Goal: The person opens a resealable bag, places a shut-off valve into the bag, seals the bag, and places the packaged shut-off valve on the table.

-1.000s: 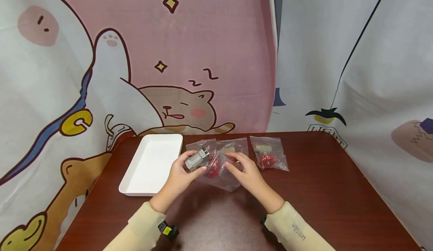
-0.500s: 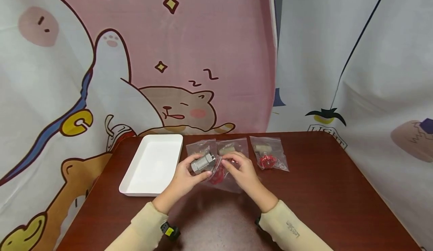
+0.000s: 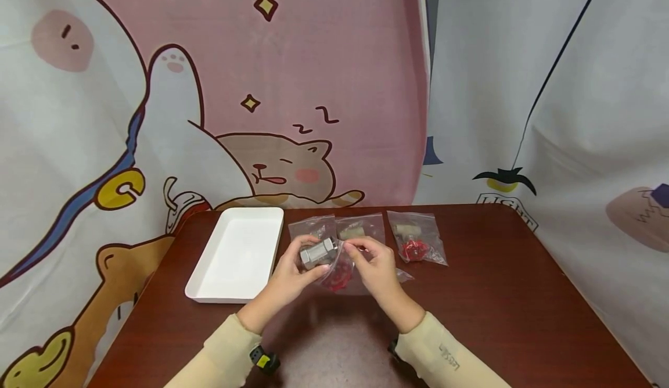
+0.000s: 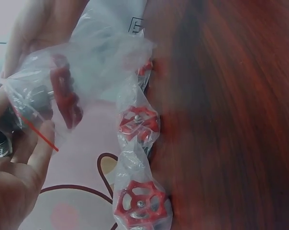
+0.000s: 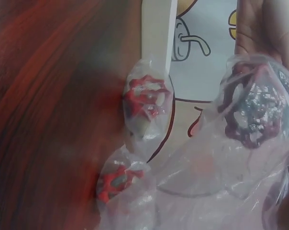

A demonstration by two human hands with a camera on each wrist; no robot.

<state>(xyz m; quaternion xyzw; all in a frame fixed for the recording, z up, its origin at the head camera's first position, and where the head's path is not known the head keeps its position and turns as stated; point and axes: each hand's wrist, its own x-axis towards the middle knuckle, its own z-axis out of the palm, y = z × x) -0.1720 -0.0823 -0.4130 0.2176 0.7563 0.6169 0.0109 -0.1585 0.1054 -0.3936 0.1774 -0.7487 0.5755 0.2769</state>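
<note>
My left hand (image 3: 291, 269) grips a grey metal valve (image 3: 319, 252), with the thumb below and the fingers around its back. A red handwheel (image 3: 340, 277) shows through a clear zip bag (image 4: 101, 62) hanging at the valve's end. My right hand (image 3: 377, 263) pinches the bag's edge beside the valve with thumb and forefinger. Seen from the left wrist, the bag's red zip line (image 4: 37, 129) runs by the left fingers, and a threaded end pokes out below. From the right wrist, the handwheel (image 5: 254, 105) sits inside the plastic; most of my right hand is out of frame.
Behind my hands lie two clear bags, a left bag (image 3: 312, 224) and a middle bag (image 3: 368, 223). A third bag (image 3: 416, 240) with a red handwheel lies to the right. A white tray (image 3: 235, 254) stands at the left on the dark red table (image 3: 496, 301).
My left hand has carried the valve a little to the right. My right hand has shifted slightly left and pinches the bag's edge closer to the valve's end.
</note>
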